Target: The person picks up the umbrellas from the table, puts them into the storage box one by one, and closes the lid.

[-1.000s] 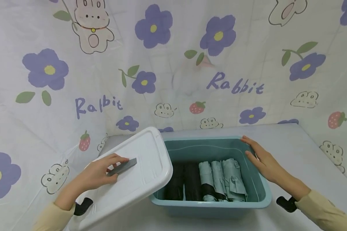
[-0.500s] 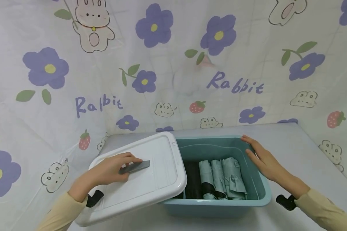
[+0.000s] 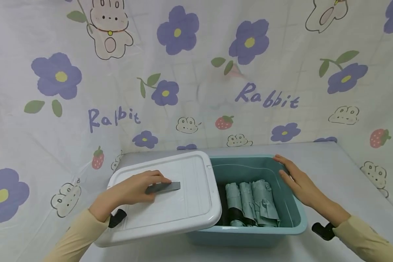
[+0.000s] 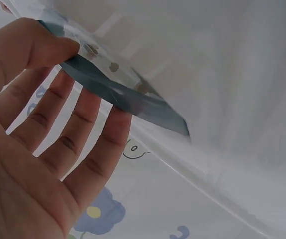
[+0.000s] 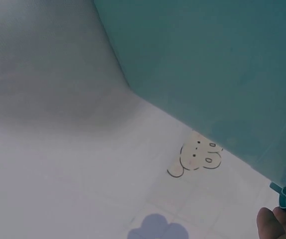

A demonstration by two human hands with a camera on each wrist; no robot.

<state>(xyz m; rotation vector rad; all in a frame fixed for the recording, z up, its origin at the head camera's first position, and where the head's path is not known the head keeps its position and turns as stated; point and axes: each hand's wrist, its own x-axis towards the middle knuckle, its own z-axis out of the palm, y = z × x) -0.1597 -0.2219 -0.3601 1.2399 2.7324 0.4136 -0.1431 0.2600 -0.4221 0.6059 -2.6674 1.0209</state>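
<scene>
My left hand point(image 3: 141, 187) pinches the grey handle point(image 3: 168, 187) of a white plastic lid point(image 3: 190, 203), thumb on one side and fingers on the other in the left wrist view. The lid is tilted and covers the left part of a teal storage bin point(image 3: 249, 236). At the bin's right end, my right hand point(image 3: 299, 183) holds the rim, its thumb on the inner side. In the right wrist view its fingertips point(image 5: 270, 224) reach a teal piece under the rim. Several light-green rolled bundles point(image 3: 263, 202) and a dark item point(image 3: 222, 205) lie inside; the lid hides the rest.
The bin stands on a pale cloth-covered table point(image 3: 317, 156). Behind and beside it hangs a white sheet point(image 3: 209, 80) printed with flowers, rabbits and strawberries. A black strap device point(image 3: 324, 231) is worn on the right wrist, another point(image 3: 118, 218) on the left.
My left hand has moved right with the lid, which has turned flatter and now covers more of the bin's left side, hiding most of the dark rolls. The right hand stays at the rim.
</scene>
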